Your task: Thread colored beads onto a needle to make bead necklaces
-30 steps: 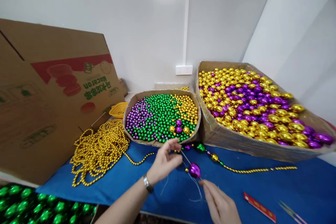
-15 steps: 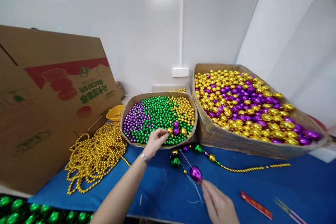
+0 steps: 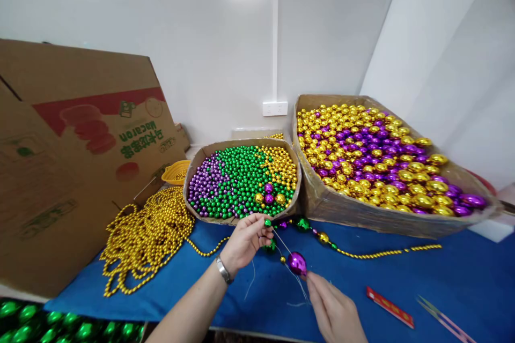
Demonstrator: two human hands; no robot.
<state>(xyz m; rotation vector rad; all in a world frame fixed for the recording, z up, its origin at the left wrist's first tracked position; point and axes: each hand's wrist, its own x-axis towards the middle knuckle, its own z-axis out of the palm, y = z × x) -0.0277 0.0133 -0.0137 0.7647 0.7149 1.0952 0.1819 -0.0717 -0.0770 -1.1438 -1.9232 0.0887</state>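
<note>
Bead work over a blue-covered desk (image 3: pixel 386 273). The left hand (image 3: pixel 246 241) pinches a small green bead (image 3: pixel 267 222) between thumb and fingertips, near the front rim of a carton of small beads (image 3: pixel 295 206). The right hand (image 3: pixel 336 305), its thumb and fingers pressed together, pinches a thin shaft (image 3: pixel 282 241) at the lower end of a large purple ball (image 3: pixel 296 263); the shaft slants past the ball toward the bead. Pale thread (image 3: pixel 303 292) trails below. Behind lies a string of mixed beads (image 3: pixel 322 237); to the left, gold bead chains (image 3: pixel 148 241); to the right, a red packet (image 3: pixel 389 306).
</note>
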